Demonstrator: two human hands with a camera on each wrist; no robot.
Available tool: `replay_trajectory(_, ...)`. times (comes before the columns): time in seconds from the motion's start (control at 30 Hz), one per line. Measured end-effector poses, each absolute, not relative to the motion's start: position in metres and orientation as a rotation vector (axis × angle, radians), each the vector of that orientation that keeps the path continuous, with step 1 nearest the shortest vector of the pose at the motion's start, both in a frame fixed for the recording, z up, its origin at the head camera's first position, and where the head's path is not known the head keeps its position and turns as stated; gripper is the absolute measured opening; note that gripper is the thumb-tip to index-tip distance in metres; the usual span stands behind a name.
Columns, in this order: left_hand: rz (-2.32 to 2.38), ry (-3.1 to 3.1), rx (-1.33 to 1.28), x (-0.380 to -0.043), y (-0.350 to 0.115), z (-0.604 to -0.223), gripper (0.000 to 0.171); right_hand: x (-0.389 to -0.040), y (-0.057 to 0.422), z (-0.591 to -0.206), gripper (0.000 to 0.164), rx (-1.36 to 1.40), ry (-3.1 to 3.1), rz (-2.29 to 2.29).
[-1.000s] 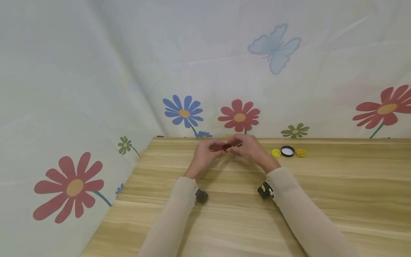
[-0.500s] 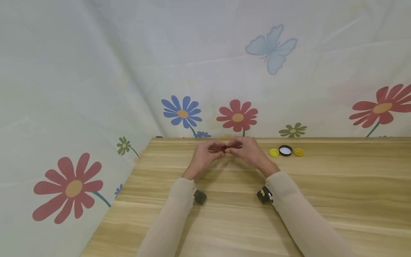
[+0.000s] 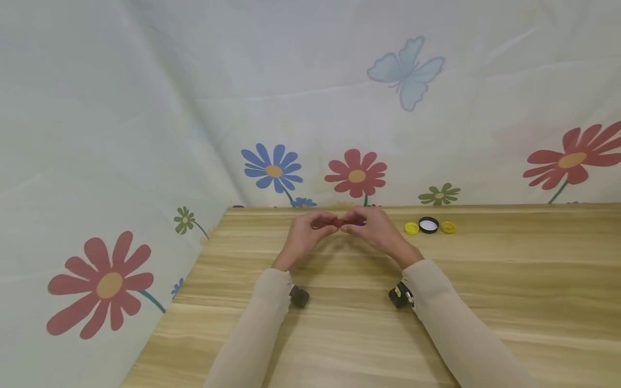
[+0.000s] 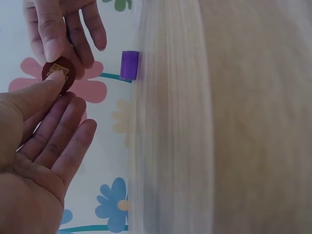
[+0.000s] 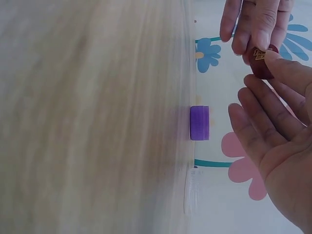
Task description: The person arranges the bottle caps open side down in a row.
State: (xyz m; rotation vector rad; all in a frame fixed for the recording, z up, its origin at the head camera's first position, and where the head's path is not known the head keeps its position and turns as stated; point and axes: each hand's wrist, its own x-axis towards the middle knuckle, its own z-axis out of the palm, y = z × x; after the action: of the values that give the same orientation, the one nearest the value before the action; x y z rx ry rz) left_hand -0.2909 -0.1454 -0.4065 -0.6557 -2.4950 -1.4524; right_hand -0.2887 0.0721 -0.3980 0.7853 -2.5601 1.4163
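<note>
A dark red round cap with a gold emblem on its face is held between both hands above the far part of the table. My left hand pinches its left side, the thumb lying over the emblem in the left wrist view. From the other side my right hand pinches the same cap, thumb and fingertips on it. The other fingers of both hands are loosely extended. Beyond the hands a purple ribbed bottle cap stands on the table, mostly hidden by the right hand in the head view.
To the right lie a bright yellow cap, a black-rimmed lid with a white inside, and a darker yellow cap. A clear ribbed cap stands near the purple one. Behind the wooden table hangs a flower-printed cloth.
The red cap has tilted slightly between the fingertips, and both hands still hold it. The head view has shifted a little to the right.
</note>
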Motion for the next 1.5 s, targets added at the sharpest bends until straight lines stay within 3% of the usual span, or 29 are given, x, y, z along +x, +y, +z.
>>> replay_trajectory(0.4,-1.411,-2.475,-0.711,-0.2892,-0.1469,-0.4033,0.02,-0.2867,0.0706,-0.3979,0.023,0.729,-2.568,1.442)
replay_trajectory(1.0,-1.381,-2.529,-0.711,-0.2882,-0.151,-0.4027,0.036,-0.2846,0.0682,-0.3972,0.027,0.704,-2.546,1.543)
replay_trajectory(1.5,-1.395,-2.522,-0.69,-0.289,-0.1526,-0.4003,0.028,-0.2863,0.0656,-0.3973,0.028,0.772,-2.557,1.55)
